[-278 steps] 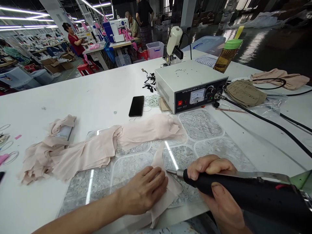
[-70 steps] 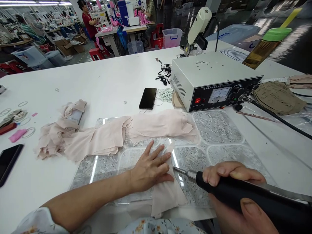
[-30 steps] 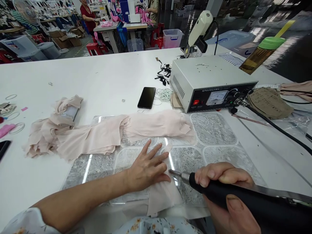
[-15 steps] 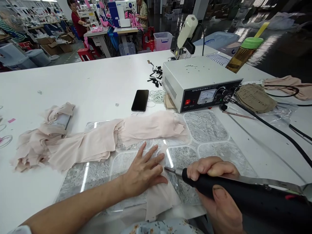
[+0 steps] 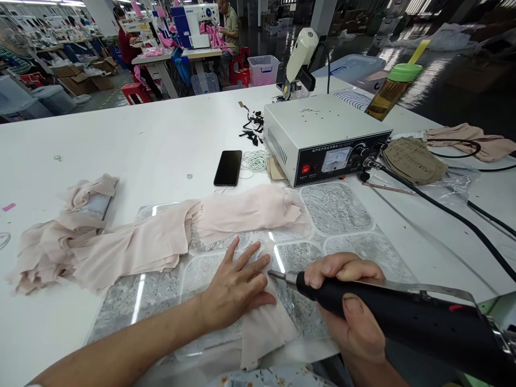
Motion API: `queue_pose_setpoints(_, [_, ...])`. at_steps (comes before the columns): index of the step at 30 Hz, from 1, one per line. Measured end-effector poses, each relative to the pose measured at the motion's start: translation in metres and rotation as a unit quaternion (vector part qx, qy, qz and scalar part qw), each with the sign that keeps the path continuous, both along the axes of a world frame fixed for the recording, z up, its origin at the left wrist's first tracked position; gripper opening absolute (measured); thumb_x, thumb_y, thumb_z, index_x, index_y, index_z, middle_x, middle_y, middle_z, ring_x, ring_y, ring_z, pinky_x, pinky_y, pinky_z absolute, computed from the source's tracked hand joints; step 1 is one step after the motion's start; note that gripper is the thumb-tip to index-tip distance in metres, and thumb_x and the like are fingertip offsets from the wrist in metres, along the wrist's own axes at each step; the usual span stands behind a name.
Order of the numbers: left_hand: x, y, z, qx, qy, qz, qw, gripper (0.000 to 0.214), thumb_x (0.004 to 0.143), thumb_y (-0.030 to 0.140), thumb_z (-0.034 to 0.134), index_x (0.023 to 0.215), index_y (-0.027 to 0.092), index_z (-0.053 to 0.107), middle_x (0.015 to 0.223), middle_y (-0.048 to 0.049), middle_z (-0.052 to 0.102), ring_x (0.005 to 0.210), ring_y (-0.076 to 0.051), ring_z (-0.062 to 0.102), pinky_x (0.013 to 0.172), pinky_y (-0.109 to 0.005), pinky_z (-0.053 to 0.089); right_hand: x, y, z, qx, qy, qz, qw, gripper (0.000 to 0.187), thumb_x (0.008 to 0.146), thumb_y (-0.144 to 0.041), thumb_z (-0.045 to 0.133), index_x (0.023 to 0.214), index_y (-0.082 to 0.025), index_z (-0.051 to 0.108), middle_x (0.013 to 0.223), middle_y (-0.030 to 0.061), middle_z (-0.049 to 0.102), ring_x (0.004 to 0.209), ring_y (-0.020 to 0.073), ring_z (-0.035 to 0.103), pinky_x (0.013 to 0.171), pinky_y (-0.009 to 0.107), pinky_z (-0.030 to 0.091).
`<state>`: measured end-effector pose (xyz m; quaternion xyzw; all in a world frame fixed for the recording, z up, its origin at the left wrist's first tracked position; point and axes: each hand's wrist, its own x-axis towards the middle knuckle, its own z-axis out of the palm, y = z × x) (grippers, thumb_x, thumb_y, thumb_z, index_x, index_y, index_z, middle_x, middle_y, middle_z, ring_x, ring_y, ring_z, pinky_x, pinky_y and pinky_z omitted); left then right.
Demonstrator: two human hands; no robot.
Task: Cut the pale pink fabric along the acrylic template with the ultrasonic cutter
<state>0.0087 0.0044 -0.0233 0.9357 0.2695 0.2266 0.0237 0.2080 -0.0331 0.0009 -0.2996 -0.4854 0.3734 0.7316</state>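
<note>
Beneath spread left hand (image 5: 236, 290): pale fabric piece (image 5: 266, 330).

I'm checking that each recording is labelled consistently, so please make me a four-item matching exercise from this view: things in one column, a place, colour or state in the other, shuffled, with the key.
Column one
1. left hand
2. right hand
3. phone
4. bottle

Column two
A. green-topped, beyond the front of the box
B. fingers spread over the cloth strip
C. black, lying on the table to the left of the box
D. wrapped around the tool

Right pairs
1-B
2-D
3-C
4-A
</note>
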Motion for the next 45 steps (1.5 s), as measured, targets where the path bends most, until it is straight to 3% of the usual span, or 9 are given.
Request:
queue_pose_setpoints(4, [0.001,0.0,0.0,-0.002,0.0,0.002,1.0,0.037,0.092,0.047,0.059,0.072,0.017,0.052,0.12,-0.0041,0.067,0.132,-0.03,0.046,0.116,-0.058,0.023,0.002,-0.001,-0.003,-0.008,-0.019,0.002,1.0,0.009,0.088,-0.024,0.052,0.096,-0.023,0.052,0.087,0.001,0.049,0.07,0.0146,0.057,0.063,0.037,0.054])
queue_pose_setpoints(13, [0.0,0.0,-0.001,-0.014,-0.011,0.005,1.0,0.036,0.092,0.046,0.058,0.073,0.017,0.05,0.123,-0.0046,0.065,0.133,-0.03,0.045,0.116,-0.057,0.021,-0.006,0.009,0.002,-0.009,0.048,-0.055,0.997,0.01,0.083,-0.027,0.057,0.093,-0.023,0.056,0.086,-0.0008,0.049,0.064,0.0113,0.057,0.06,0.032,0.054])
queue_pose_setpoints(22, [0.001,0.0,-0.003,-0.01,0.004,0.005,1.0,0.035,0.088,0.046,0.065,0.072,0.017,0.052,0.122,-0.0057,0.066,0.133,-0.03,0.045,0.116,-0.059,0.02,-0.004,0.009,-0.002,-0.003,-0.001,-0.052,0.999,0.006,0.084,-0.023,0.055,0.09,-0.024,0.054,0.083,-0.0007,0.05,0.064,0.0134,0.057,0.06,0.035,0.053])
queue_pose_setpoints(26, [0.0,0.004,-0.001,-0.018,-0.011,-0.004,1.0,0.035,0.092,0.046,0.06,0.073,0.017,0.053,0.12,-0.0072,0.067,0.129,-0.028,0.05,0.117,-0.057,0.022,0.0,0.009,0.0,-0.018,0.054,-0.079,0.995,0.012,0.078,-0.024,0.057,0.09,-0.023,0.056,0.084,-0.0004,0.051,0.062,0.0127,0.056,0.059,0.034,0.052])
queue_pose_setpoints(30, [-0.008,0.004,0.015,-0.041,-0.025,-0.004,0.999,0.025,0.1,0.034,0.048,0.085,0.017,0.06,0.123,-0.0092,0.066,0.128,-0.023,0.052,0.117,-0.05,0.028,0.013,0.007,0.004,-0.04,0.115,-0.127,0.984,0.012,0.07,-0.026,0.054,0.08,-0.02,0.057,0.082,0.0001,0.049,0.057,0.0115,0.053,0.056,0.034,0.049])
queue_pose_setpoints(33, [-0.013,-0.005,0.026,-0.048,0.001,-0.01,0.999,0.019,0.101,0.025,0.046,0.106,0.016,0.062,0.127,-0.0093,0.063,0.135,-0.023,0.045,0.118,-0.05,0.024,0.024,0.002,0.003,-0.064,0.133,-0.129,0.981,0.012,0.067,-0.027,0.053,0.076,-0.02,0.056,0.081,-0.0001,0.049,0.055,0.0113,0.051,0.054,0.033,0.047])
queue_pose_setpoints(38, [-0.017,-0.024,0.022,-0.048,0.116,-0.065,0.99,0.04,0.099,0.033,0.05,0.135,0.017,0.049,0.141,-0.0111,0.051,0.14,-0.026,0.036,0.119,-0.055,0.014,0.036,-0.011,0.0,-0.088,0.153,-0.117,0.977,0.015,0.063,-0.028,0.055,0.077,-0.021,0.057,0.079,-0.0008,0.048,0.053,0.0114,0.049,0.052,0.032,0.044])
queue_pose_setpoints(42, [-0.023,-0.03,0.023,-0.039,0.091,-0.027,0.995,0.039,0.101,0.03,0.045,0.137,0.017,0.046,0.146,-0.0138,0.045,0.14,-0.027,0.034,0.117,-0.054,0.024,0.046,-0.02,-0.004,-0.079,0.134,-0.134,0.979,0.016,0.066,-0.029,0.053,0.079,-0.022,0.058,0.08,0.0002,0.049,0.054,0.0128,0.047,0.051,0.033,0.041])
queue_pose_setpoints(45, [-0.029,-0.039,0.029,-0.051,0.026,0.065,0.996,0.029,0.1,0.021,0.042,0.127,0.016,0.052,0.128,-0.0139,0.058,0.122,-0.024,0.054,0.104,-0.043,0.046,0.053,-0.023,-0.009,-0.061,0.127,-0.155,0.978,0.014,0.067,-0.029,0.052,0.078,-0.022,0.057,0.076,0.0005,0.049,0.054,0.0144,0.045,0.052,0.033,0.039])
